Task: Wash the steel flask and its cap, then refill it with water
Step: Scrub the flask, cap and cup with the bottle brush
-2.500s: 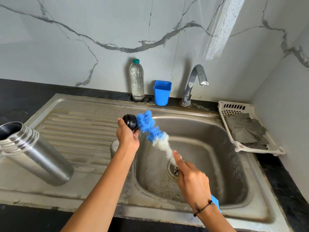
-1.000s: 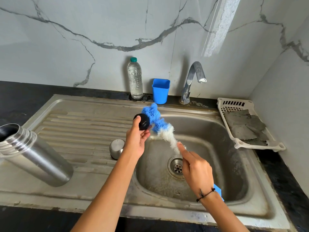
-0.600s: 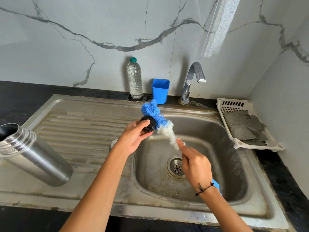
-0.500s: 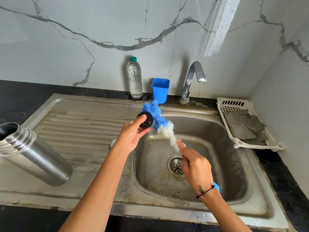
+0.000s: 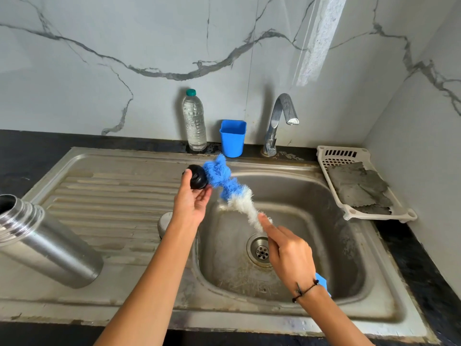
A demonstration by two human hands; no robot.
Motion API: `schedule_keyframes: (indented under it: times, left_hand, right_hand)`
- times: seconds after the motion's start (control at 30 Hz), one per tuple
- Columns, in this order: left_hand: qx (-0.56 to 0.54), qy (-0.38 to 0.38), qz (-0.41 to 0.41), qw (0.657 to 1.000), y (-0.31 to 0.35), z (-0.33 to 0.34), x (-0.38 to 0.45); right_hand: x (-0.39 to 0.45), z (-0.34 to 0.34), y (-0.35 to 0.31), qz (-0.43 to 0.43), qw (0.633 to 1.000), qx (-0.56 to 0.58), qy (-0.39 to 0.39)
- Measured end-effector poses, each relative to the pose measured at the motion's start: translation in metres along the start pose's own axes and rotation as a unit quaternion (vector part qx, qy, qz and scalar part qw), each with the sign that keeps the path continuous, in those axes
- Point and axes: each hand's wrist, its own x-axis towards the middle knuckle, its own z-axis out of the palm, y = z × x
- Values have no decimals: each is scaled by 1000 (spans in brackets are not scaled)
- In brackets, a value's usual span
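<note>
My left hand (image 5: 191, 201) holds the flask's black stopper cap (image 5: 197, 176) between thumb and fingertips, above the sink's left rim. My right hand (image 5: 289, 250) grips the handle of a blue and white bottle brush (image 5: 230, 189), index finger stretched along it. The blue bristles press against the cap's right side. The open steel flask (image 5: 42, 240) stands uncapped on the drainboard at far left. A steel cup lid (image 5: 164, 222) sits on the drainboard, partly hidden behind my left forearm.
The steel sink (image 5: 349, 245) has a drain (image 5: 260, 249) under my right hand, and the tap (image 5: 282, 121) shows no water running. A plastic water bottle (image 5: 194, 121) and blue cup (image 5: 232, 137) stand at the back. A white tray (image 5: 354, 211) with grey cloths sits right.
My left hand has turned the cap and lifted it slightly toward the back, and the brush has followed, its blue tip rubbing along the cap. The flask has stayed put.
</note>
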Motion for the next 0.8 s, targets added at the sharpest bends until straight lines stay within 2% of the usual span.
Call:
schedule_keyframes:
  times: [0.17, 0.33, 0.47, 0.6, 0.7, 0.8]
  left_hand:
    - [73, -47, -43, 995, -9, -1, -5]
    - [-5, -11, -15, 1000, 20, -2, 8]
    - [99, -72, -56, 991, 10, -2, -2]
    - [124, -128, -78, 981, 12, 0, -7]
    - [218, -164, -80, 959, 11, 3, -10]
    - [247, -155, -67, 954, 3, 9, -16]
  right_hand:
    - [5, 5, -3, 28, 999, 9, 20]
    - [4, -2, -4, -7, 1000, 4, 9]
    - [9, 4, 3, 16, 1000, 21, 15]
    - [11, 2, 7, 23, 999, 15, 19]
    - [7, -1, 13, 14, 1000, 5, 12]
    - [4, 1, 14, 16, 1000, -3, 6]
